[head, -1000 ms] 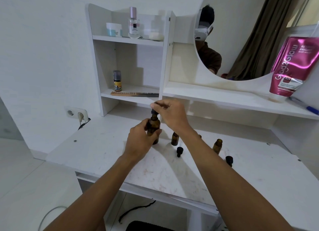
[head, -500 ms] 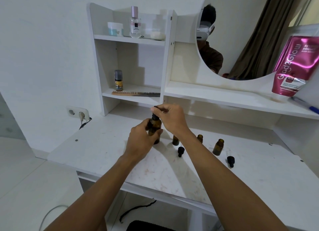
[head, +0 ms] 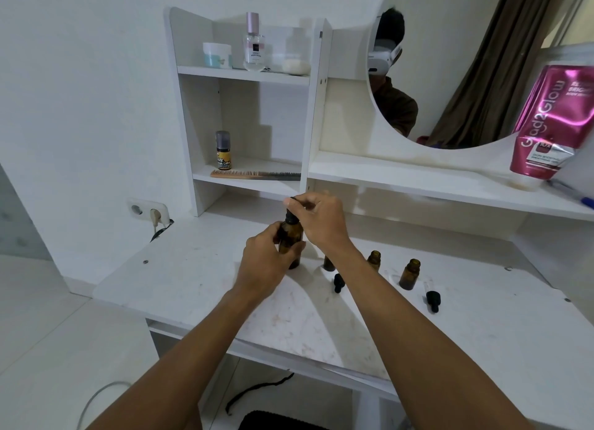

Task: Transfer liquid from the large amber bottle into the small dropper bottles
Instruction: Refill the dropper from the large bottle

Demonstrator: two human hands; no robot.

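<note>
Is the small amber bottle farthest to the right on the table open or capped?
Open. The small amber glass bottle stands upright with a bare neck, and a black dropper cap lies on the white table beside it.

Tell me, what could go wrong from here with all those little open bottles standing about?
The right forearm reaches over the small dropper bottles, which stand uncapped on the desk; a careless sweep might topple one. The left hand holds the large amber bottle while the right hand works its black cap; a sudden release might spill liquid. The loose droppers lie on the desk near the front and could roll or pick up dirt.
</note>
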